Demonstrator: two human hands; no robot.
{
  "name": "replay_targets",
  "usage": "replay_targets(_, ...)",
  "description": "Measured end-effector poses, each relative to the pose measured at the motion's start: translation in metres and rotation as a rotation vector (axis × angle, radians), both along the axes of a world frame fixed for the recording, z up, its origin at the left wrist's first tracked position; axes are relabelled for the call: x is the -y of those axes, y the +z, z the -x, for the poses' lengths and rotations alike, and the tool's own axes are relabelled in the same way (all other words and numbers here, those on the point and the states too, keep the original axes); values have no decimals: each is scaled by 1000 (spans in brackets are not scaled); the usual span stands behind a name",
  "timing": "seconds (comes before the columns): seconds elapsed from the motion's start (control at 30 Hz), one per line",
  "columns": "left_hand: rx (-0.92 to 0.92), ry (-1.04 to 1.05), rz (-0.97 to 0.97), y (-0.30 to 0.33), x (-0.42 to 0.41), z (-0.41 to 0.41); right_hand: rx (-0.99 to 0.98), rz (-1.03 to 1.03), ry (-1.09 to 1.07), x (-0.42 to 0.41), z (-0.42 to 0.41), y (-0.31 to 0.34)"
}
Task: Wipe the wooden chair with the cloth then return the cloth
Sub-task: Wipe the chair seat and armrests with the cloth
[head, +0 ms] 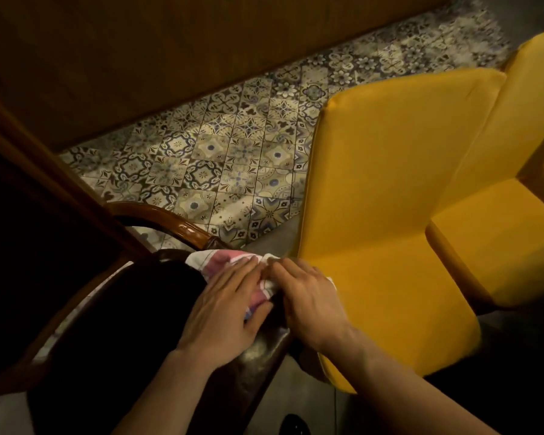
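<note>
A dark wooden chair [170,224] with a glossy curved arm and a black seat fills the lower left. A pink and white striped cloth [214,262] lies over the chair's right side rail. My left hand [223,312] presses flat on the cloth with its fingers together. My right hand [308,296] rests beside it on the cloth's right end, fingers curled over the edge. Much of the cloth is hidden under both hands.
A yellow padded chair [390,199] stands close on the right, with a second yellow one [515,152] behind it. Patterned floor tiles [233,158] lie ahead. A wooden panel [139,58] runs across the top, and a dark table edge [44,171] crosses the left.
</note>
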State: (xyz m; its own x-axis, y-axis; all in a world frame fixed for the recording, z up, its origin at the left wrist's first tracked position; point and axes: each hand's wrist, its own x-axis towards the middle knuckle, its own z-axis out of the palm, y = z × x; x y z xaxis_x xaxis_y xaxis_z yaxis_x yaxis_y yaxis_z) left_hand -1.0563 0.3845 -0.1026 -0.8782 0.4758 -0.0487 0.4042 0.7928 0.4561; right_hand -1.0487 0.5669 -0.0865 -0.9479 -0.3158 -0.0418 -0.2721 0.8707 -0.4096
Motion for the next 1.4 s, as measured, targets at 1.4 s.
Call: replay_targets(1.4, -89, 52, 30, -72, 12, 46, -106, -349, -70, -3, -40, -54)
